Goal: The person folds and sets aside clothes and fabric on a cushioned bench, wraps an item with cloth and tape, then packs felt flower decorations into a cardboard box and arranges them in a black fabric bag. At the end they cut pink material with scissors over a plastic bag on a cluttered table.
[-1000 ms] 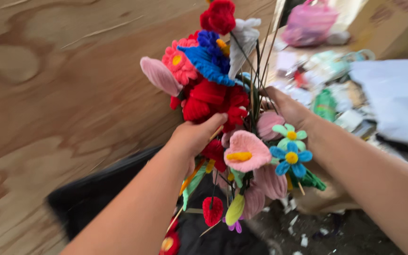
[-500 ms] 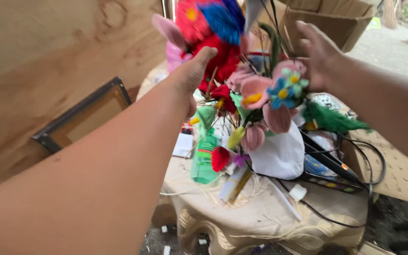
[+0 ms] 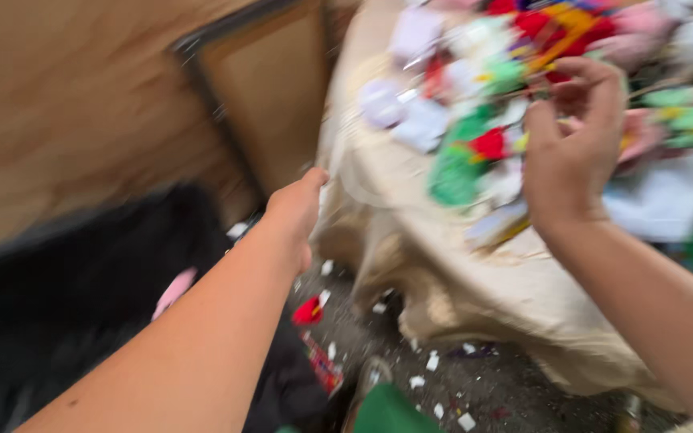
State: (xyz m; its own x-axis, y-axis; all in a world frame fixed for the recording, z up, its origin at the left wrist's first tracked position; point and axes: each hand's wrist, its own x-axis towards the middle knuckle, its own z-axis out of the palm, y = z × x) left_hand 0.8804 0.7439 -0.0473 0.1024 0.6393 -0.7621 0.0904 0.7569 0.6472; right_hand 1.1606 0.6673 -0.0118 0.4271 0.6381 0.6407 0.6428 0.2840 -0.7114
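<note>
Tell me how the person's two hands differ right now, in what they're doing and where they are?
The right hand is raised over the cloth-covered table, fingers curled around thin stems of the colourful flower bunch; the left hand holds nothing that shows. The left hand sits lower, beside the table's edge above the littered floor, while the right hand is higher and further right. Both are bare and blurred by motion.

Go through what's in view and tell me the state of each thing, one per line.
Left hand: empty, fingers curled, reaching down beside the cloth.
Right hand: pinching thin stems, raised over the table.
Flowers: bunched, blurred, held at the stems.
Cloth: draped over the table, crumpled at the edge.
Scraps: scattered on the ground.
Red piece: lying on the ground.
</note>
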